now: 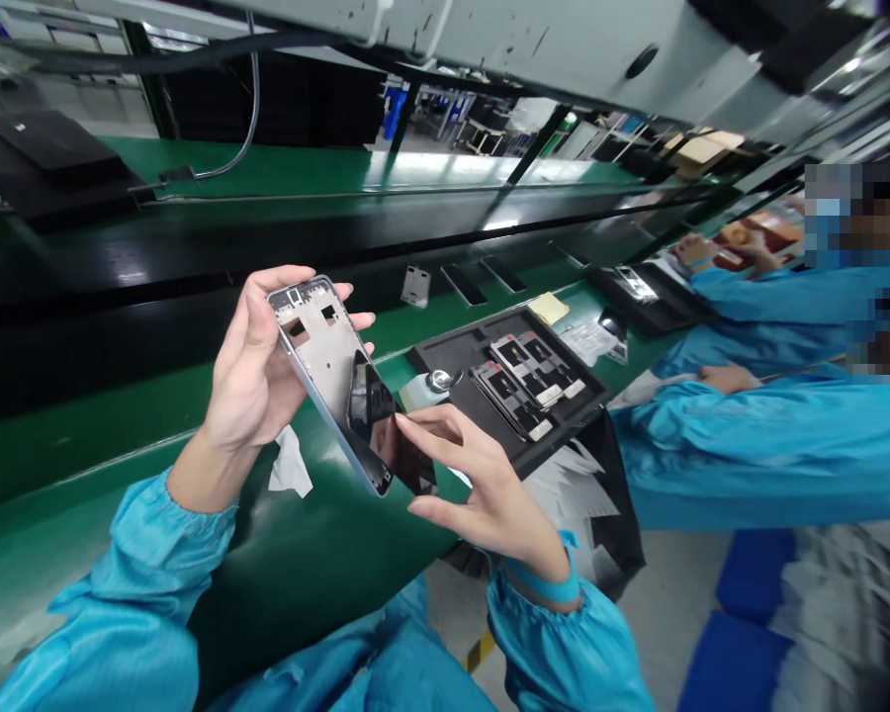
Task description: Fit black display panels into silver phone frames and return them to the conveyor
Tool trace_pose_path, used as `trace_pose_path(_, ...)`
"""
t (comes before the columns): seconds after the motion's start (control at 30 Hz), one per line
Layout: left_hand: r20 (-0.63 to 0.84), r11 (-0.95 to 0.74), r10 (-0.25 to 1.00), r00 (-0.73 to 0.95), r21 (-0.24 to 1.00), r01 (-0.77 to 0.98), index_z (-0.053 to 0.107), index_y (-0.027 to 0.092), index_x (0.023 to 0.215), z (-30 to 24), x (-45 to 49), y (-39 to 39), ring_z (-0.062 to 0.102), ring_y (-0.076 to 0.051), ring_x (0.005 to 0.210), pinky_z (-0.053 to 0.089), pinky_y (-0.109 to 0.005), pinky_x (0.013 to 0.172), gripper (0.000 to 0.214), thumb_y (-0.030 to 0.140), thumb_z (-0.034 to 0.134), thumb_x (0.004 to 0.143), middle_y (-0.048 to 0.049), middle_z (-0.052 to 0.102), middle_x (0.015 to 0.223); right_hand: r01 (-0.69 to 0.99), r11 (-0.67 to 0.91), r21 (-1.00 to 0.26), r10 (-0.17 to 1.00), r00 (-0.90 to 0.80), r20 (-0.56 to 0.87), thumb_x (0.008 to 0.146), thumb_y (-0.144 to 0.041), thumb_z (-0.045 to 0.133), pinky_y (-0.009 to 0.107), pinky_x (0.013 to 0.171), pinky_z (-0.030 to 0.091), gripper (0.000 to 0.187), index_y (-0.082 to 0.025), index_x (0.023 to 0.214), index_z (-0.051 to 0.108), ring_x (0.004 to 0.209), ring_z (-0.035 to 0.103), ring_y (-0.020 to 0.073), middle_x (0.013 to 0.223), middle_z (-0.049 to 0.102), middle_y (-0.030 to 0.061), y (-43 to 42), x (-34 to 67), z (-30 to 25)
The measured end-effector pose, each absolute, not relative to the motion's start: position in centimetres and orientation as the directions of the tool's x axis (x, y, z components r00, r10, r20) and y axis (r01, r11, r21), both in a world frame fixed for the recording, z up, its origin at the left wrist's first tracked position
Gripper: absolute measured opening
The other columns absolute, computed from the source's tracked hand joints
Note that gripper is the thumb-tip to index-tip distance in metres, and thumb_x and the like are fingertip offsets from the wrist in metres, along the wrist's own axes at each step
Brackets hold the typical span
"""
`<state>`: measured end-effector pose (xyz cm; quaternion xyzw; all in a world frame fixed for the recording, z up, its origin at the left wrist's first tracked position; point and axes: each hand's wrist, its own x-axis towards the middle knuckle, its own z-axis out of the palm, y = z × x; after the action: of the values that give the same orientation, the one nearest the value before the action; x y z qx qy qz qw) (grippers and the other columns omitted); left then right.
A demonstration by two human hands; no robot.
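My left hand (256,371) grips a silver phone frame (326,361) by its upper part, held tilted above the green bench. A dark glossy film or panel (386,435) covers the frame's lower half. My right hand (482,485) pinches the lower edge of that dark piece with thumb and forefinger. Both sleeves are blue.
A black tray (445,356) with several stacked phone parts lies to the right on the green bench (304,574). A white wipe (291,465) lies under my left wrist. Loose phone parts (415,287) ride the dark conveyor (193,257). Co-workers in blue sleeves (771,445) work at the right.
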<state>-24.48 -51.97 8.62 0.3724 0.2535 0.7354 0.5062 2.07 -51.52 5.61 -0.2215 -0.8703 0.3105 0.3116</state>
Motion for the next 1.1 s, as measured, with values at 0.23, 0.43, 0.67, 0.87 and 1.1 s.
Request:
trace_pose_path(0.23,0.270,-0.343,0.939,-0.210,0.749,-0.567,0.071,0.029,0.119,9.0,-25.3,-52.1,0.080,-0.039,0.118,0.070,-0.055,0.091,0.047,0.069,0.078,0.095,-0.0091,0.079,0.126,0.168,0.695,-0.700,0.584,-0.699,0.413,0.106,-0.053,0.075,0.048,0.100,0.064,0.066,-0.042,0.167,0.053,0.119,0.071,0.0305,0.133,0.065,0.0119,-51.3,3.0,6.2)
trace_pose_path(0.43,0.316,-0.374,0.927,-0.201,0.753,-0.541,0.070,0.029,0.117,9.2,-25.4,-52.2,0.082,-0.036,0.110,0.071,-0.054,0.089,0.048,0.069,0.081,0.093,-0.0082,0.080,0.124,0.172,0.699,-0.694,0.568,-0.723,0.393,0.104,-0.054,0.077,0.047,0.099,0.064,0.067,-0.039,0.166,0.055,0.120,0.070,0.0303,0.134,0.066,0.0124,-51.0,3.1,6.3)
trace_pose_path(0.67,0.335,-0.377,0.926,-0.174,0.786,-0.491,0.069,0.024,0.112,8.7,-25.1,-51.7,0.084,-0.033,0.102,0.071,-0.048,0.087,0.053,0.063,0.092,0.084,-0.0097,0.082,0.119,0.150,0.658,-0.738,0.613,-0.676,0.409,0.103,-0.061,0.075,0.051,0.102,0.064,0.073,-0.034,0.168,0.054,0.117,0.069,0.0305,0.131,0.069,0.0125,-51.3,0.8,5.0)
trace_pose_path(0.87,0.341,-0.382,0.924,-0.172,0.834,-0.398,0.069,0.021,0.106,8.3,-24.5,-51.4,0.082,-0.021,0.082,0.065,-0.025,0.061,0.053,0.058,0.097,0.080,-0.0082,0.082,0.109,0.118,0.504,-0.856,0.763,-0.526,0.377,0.100,-0.078,0.068,0.051,0.105,0.064,0.090,-0.028,0.172,0.048,0.119,0.066,0.0296,0.129,0.061,0.0136,-51.8,-2.5,2.3)
trace_pose_path(1.1,0.243,-0.300,0.953,-0.181,0.840,-0.452,0.071,0.024,0.101,8.3,-24.3,-51.4,0.079,-0.018,0.087,0.059,-0.018,0.057,0.042,0.047,0.100,0.080,0.0000,0.076,0.089,0.076,0.456,-0.887,0.803,-0.465,0.373,0.096,-0.085,0.067,0.048,0.096,0.064,0.098,-0.028,0.173,0.046,0.112,0.061,0.0278,0.127,0.058,0.0139,-51.1,-4.6,0.7)
